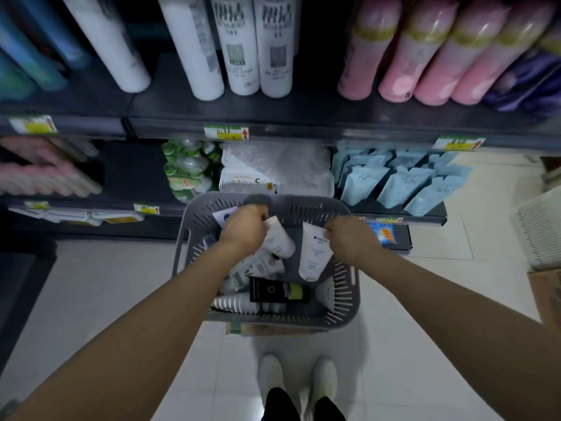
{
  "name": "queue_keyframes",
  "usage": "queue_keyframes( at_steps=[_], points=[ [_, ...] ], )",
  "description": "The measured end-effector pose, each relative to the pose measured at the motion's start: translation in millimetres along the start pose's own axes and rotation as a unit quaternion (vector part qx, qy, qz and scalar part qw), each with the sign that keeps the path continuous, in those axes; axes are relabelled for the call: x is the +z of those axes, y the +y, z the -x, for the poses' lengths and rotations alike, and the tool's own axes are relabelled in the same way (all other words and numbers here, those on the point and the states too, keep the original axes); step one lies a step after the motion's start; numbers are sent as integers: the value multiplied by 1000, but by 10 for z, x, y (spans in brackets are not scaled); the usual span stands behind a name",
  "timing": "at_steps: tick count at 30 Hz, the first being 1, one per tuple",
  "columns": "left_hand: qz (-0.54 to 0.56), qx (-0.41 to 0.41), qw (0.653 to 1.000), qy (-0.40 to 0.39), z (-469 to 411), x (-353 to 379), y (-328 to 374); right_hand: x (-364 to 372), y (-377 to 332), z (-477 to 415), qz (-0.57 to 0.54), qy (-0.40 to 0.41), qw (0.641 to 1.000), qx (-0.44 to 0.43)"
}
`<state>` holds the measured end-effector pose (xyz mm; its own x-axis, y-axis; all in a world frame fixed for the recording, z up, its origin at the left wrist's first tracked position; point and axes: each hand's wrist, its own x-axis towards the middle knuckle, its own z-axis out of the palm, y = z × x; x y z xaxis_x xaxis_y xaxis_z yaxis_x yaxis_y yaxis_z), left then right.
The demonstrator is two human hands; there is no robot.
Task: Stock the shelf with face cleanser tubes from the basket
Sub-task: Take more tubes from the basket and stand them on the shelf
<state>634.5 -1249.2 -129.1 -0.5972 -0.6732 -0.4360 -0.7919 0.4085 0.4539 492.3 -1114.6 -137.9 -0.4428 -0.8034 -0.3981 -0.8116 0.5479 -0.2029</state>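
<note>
The dark shelf [303,112] carries white bottles [243,56] and pink bottles [425,62], apparently upright.

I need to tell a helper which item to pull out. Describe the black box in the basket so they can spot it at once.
Start at the grey slotted basket on the floor in front of the shelves. Look along its near side, below both hands, where the black box lies flat on the pile. It is the only dark, square-edged pack there, with a thin ring on its face; nearly everything around it is a white tube.

Nothing prints clearly enough to read; the price tag [226,132] on the shelf edge [303,133] shows only a red upward arrow.
</note>
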Motion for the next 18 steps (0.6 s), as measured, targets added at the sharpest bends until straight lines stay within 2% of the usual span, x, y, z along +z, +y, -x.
queue_keyframes(
  at_steps=[3, 10, 15, 18],
  points=[
    [24, 34, 999, 1, 132, -448, 246, -578, -79, 152, -43, 62, 997, 2],
    [-27, 136, 989, 44, 573, -1508, 908, -1826, -285, 619, -86, 225, 971, 7],
    [-43, 200, 974, 103, 901, -2196, 1369, -2643, -410, 942, -84, 328, 941, 4],
    [-37, 225, 965, 127, 1092, -2535, 1594, -3057, -472, 1152, -122, 403, 907, -5]
  ],
)
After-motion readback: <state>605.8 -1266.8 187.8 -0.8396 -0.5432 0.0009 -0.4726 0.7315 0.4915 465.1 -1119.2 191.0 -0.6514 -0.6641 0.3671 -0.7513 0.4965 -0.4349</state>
